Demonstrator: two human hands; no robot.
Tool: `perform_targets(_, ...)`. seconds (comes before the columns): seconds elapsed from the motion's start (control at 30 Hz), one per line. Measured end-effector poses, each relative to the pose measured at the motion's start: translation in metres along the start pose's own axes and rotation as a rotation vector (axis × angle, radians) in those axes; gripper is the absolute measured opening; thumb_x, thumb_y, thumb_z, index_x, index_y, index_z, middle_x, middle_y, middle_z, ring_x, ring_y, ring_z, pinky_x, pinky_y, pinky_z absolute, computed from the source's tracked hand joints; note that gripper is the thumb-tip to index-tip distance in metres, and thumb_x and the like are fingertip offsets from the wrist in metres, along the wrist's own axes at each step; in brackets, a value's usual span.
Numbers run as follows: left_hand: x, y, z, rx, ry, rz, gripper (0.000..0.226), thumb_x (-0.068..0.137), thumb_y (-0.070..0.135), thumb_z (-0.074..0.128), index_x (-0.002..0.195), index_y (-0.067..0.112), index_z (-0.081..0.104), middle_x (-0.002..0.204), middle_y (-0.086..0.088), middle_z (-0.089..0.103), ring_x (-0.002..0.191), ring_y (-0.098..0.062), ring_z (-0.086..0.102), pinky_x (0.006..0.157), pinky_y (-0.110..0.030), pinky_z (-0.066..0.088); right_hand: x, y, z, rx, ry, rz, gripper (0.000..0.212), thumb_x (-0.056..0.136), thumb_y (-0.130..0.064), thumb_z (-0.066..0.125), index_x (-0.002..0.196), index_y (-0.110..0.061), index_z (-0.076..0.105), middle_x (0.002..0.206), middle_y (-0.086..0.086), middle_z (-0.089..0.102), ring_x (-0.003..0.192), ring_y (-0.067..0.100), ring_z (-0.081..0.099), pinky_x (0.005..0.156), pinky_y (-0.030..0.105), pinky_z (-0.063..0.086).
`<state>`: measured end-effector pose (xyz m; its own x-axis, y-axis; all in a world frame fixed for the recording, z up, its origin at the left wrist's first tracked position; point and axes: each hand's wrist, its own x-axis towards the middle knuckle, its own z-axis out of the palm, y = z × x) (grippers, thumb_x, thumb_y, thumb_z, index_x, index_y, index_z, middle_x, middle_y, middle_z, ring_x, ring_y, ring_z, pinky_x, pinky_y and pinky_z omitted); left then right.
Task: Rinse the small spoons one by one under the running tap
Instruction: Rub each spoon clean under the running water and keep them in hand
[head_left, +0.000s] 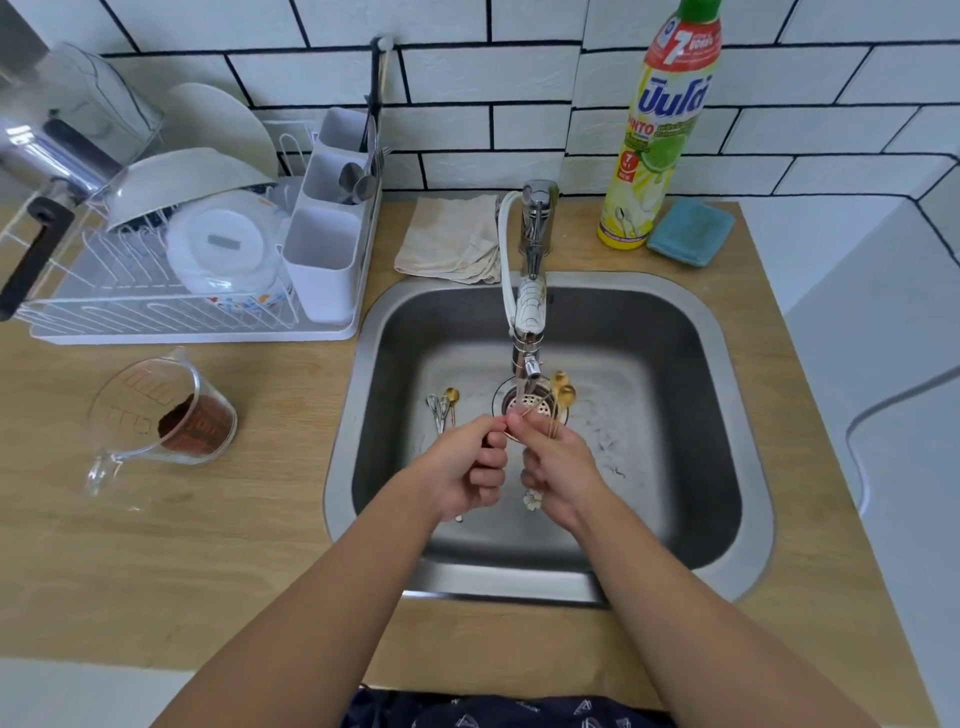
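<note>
From the head view, a pale wooden counter (218, 545) runs beneath a wall of white tiles with dark grout (467, 78), and a steel sink (691, 364) is set into it. A chrome tap (535, 249) stands at the back rim, its spout reaching out over the drain (535, 402). Behind the sink lie a crumpled beige cloth (449, 241), a yellow bottle of dish soap (657, 135) and a blue sponge (691, 234). To the left sits a white dish rack (171, 270) with bowls and a cutlery holder, and nearer the front a clear measuring jug (156, 415) holding something brown.

Both hands meet just below the spout. The left hand (467, 467) has its fingers curled, thumb and forefinger pinching a thin handle. The right hand (558, 462) grips a bunch of gold spoons (561, 395), their bowls fanned out above the fingers, beside the spout. Three more small spoons (441, 408), two silver and one gold, lie on the sink floor to the left of the drain.

The stream of water is hard to make out. The handle ends below the hands are partly hidden, and the rack's left edge is cut off.
</note>
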<state>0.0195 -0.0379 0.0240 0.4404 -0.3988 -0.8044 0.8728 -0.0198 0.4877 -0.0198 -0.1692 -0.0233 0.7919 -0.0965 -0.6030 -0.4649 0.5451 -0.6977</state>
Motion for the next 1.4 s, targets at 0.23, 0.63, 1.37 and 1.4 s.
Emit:
perform_targets(0.23, -0.001, -0.013, -0.005, -0.328, -0.108, -0.123, 0.041, 0.092, 0.028, 0.051, 0.054, 0.027, 0.038, 0.04, 0.009, 0.027, 0.031, -0.008, 0.018, 0.039, -0.02, 0.017, 0.011, -0.022, 0.004, -0.001, 0.152, -0.049, 0.01, 0.094, -0.02, 0.074, 0.086, -0.014, 0.076, 0.085, 0.003, 0.078, 0.037, 0.004, 0.026, 0.037, 0.019, 0.022)
perform_targets(0.63, -0.006, -0.013, 0.001, 0.242, 0.048, 0.057, 0.036, 0.097, 0.041, 0.042, 0.065, 0.024, 0.046, 0.059, 0.003, 0.052, 0.044, -0.012, 0.031, 0.048, -0.027, 0.024, 0.017, -0.03, 0.002, -0.004, 0.228, -0.032, 0.021, 0.085, -0.017, 0.081, 0.065, -0.022, 0.082, 0.053, -0.007, 0.051, 0.035, 0.004, 0.026, 0.036, 0.02, 0.023)
perform_targets(1.37, -0.012, -0.015, 0.002, 0.318, 0.239, 0.281, 0.029, 0.108, 0.024, 0.034, 0.083, 0.016, 0.046, 0.056, 0.005, 0.04, 0.04, -0.008, 0.025, 0.044, -0.024, 0.015, 0.011, -0.01, 0.013, -0.069, 0.146, 0.008, 0.016, 0.083, -0.017, 0.084, 0.097, -0.011, 0.078, 0.06, -0.002, 0.059, 0.038, 0.006, 0.025, 0.038, 0.021, 0.019)
perform_targets(1.4, -0.013, -0.014, 0.003, 0.298, 0.234, 0.268, 0.027, 0.107, 0.024, 0.034, 0.083, 0.017, 0.045, 0.055, 0.006, 0.039, 0.04, -0.008, 0.024, 0.046, -0.026, 0.013, 0.008, -0.005, 0.015, -0.103, 0.103, 0.025, 0.017, 0.083, -0.017, 0.085, 0.097, -0.012, 0.078, 0.062, -0.001, 0.063, 0.038, 0.006, 0.027, 0.039, 0.021, 0.02)
